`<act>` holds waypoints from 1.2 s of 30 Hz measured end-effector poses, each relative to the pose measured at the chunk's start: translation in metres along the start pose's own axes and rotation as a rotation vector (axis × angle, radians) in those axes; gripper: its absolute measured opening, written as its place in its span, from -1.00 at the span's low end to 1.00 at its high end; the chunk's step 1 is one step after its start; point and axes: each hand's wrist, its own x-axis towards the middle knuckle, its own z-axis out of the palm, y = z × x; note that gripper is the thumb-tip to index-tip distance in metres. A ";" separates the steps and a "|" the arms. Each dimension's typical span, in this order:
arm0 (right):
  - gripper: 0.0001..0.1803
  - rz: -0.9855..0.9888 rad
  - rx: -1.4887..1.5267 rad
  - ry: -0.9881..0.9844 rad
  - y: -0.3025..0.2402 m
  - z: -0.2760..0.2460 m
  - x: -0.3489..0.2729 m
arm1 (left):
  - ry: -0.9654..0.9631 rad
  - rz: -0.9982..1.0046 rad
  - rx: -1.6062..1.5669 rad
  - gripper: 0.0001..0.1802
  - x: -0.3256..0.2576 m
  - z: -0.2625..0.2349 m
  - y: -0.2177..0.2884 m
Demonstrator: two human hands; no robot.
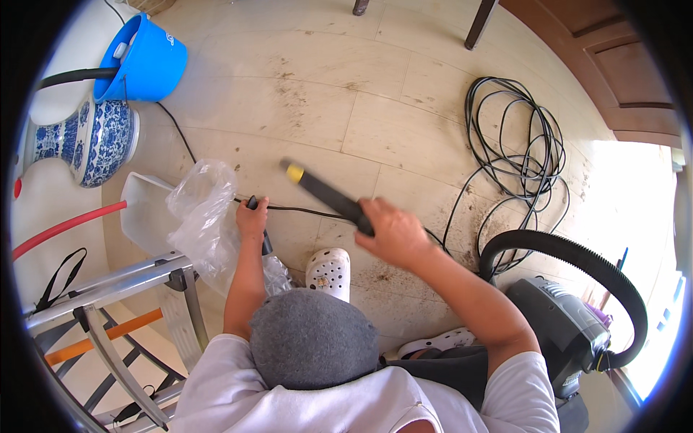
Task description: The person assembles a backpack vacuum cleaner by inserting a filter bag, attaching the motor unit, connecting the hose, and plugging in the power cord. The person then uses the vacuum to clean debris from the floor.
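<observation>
My right hand [393, 231] is closed around one end of a black tube [328, 196] with a yellow band near its far end, which points up and left over the floor. That far tip is blurred. My left hand [252, 219] is closed on a short black tubular piece [268, 243], partly hidden by my fingers and wrist. Beside that hand, on its left, lies a crumpled clear plastic bag [204, 198]. My bent grey-clad knee [314, 339] is below, between my arms, with a white perforated clog [328, 270] just beyond it.
A grey vacuum cleaner [559, 325] with a ribbed black hose [577, 252] stands at right, near a coiled black cable [505, 144]. At left are an aluminium ladder [108, 292], blue bucket [155, 65], blue-and-white ceramic vessel [101, 144] and white container [141, 227]. Dirt [390, 274] specks the floor.
</observation>
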 end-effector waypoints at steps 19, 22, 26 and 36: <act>-0.48 -0.153 -0.105 -0.089 -0.030 0.012 0.055 | 0.041 -0.180 -0.313 -0.60 0.000 -0.013 0.000; -0.49 -0.002 -0.090 0.106 -0.015 -0.023 0.084 | 0.088 -0.147 -0.351 -0.62 0.003 -0.010 -0.009; -0.48 0.028 -0.140 0.154 -0.012 -0.031 0.083 | 0.077 -0.162 -0.321 -0.57 0.008 -0.013 -0.014; -0.48 -0.109 -0.359 0.359 -0.025 -0.027 0.146 | 0.062 -0.161 -0.311 -0.60 0.003 -0.012 -0.005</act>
